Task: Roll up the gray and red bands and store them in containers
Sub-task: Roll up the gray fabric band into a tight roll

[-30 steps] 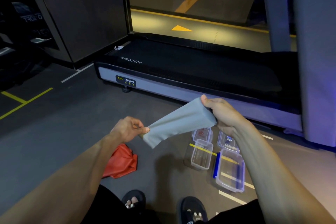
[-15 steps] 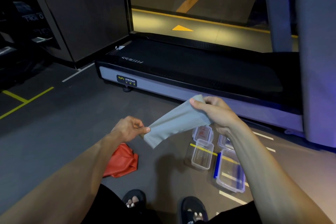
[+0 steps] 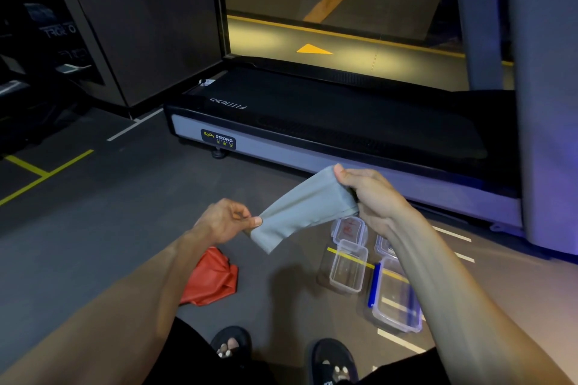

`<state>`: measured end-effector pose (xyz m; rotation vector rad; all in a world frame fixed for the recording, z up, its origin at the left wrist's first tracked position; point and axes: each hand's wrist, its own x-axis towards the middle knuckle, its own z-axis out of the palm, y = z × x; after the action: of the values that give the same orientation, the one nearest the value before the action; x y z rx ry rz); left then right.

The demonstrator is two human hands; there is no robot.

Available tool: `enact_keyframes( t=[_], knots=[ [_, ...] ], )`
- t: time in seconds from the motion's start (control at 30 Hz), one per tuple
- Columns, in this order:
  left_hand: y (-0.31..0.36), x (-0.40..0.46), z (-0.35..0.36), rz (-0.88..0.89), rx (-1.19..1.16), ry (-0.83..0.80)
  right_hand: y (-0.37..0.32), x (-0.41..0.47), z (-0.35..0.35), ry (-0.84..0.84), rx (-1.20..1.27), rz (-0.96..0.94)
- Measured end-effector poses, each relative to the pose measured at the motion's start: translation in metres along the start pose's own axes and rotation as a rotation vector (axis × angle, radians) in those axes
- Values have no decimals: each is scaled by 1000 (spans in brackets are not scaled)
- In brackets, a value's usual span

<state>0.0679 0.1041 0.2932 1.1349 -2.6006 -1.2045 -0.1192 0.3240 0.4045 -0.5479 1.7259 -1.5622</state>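
Observation:
A flat gray band (image 3: pixel 301 211) is held in the air between both hands. My left hand (image 3: pixel 223 220) pinches its lower left end. My right hand (image 3: pixel 367 194) grips its upper right end, thumb on top. The red band (image 3: pixel 212 280) lies crumpled on the floor under my left forearm. A small clear container (image 3: pixel 347 269) stands open on the floor below the gray band, its lid (image 3: pixel 348 228) behind it. A larger clear container with blue clips (image 3: pixel 394 298) stands open to its right, partly hidden by my right forearm.
A black treadmill deck (image 3: pixel 328 122) with a gray side rail runs across the floor just beyond my hands. A gray pillar (image 3: pixel 547 103) stands at the right. My feet in dark sandals (image 3: pixel 231 342) are at the bottom. Yellow and white lines mark the dark floor.
My right hand has shifted slightly left and turned its grip on the gray band's upper end, so the band hangs shorter between the hands. My left hand has held its place.

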Motion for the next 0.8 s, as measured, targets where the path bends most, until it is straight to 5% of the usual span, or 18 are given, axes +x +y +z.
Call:
enact_keyframes(
  t=[0.2, 0.33, 0.8],
  knots=[
    [6, 1, 3, 13, -5, 9, -4, -1, 11, -35, 125, 100],
    [6, 3, 3, 16, -15, -13, 0, 0, 15, -133, -14, 42],
    [5, 4, 4, 1, -35, -2, 11, 5, 12, -10, -46, -66]
  ],
)
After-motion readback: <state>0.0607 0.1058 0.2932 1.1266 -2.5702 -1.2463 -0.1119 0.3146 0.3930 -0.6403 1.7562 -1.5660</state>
